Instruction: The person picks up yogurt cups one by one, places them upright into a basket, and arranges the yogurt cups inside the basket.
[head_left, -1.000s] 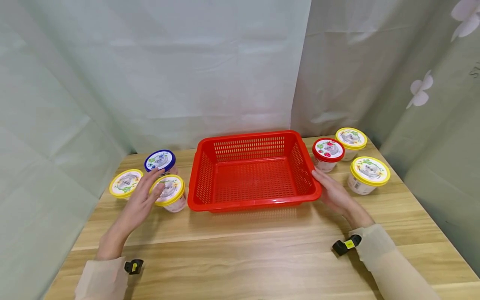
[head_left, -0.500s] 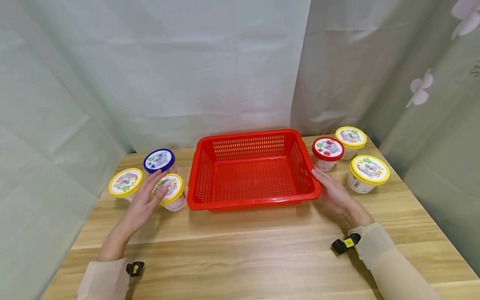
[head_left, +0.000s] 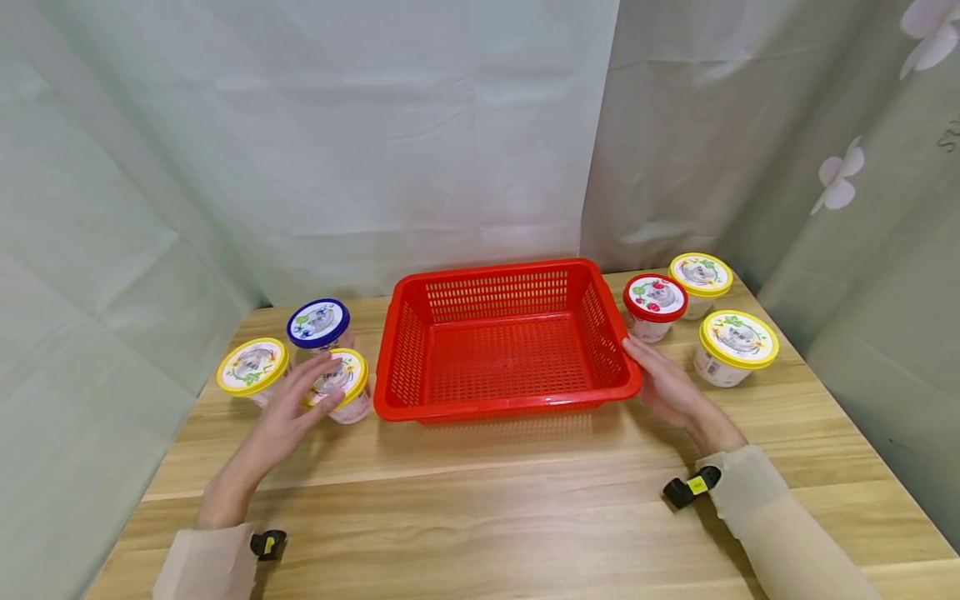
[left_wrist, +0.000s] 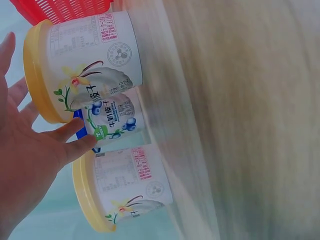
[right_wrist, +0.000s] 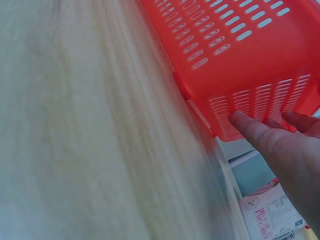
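At the left, my left hand [head_left: 281, 423] is spread around the lid of a white tub with a yellow lid [head_left: 354, 405], next to the basket. The left wrist view shows thumb and fingers apart at this front tub [left_wrist: 97, 62]. Behind it stands a blue-lidded tub [head_left: 318, 322] with blueberries printed on its side. Another yellow-lidded tub [head_left: 252, 367] is further left. My right hand [head_left: 678, 398] touches the right end of a red perforated plastic basket [head_left: 510, 410]. In the right wrist view its fingers [right_wrist: 252, 131] lie extended against the slotted end wall.
Right of the basket stand a red-lidded tub [head_left: 656, 300] and two yellow-lidded tubs, one behind [head_left: 701, 273] and one nearer the table's right edge [head_left: 738, 343]. Pale curtains [head_left: 420, 150] enclose the back and sides of the wooden table [head_left: 480, 517].
My left hand has shifted slightly right and down over the front yellow-lidded tub, its thumb and fingers further round the lid. The right hand and basket keep their place.
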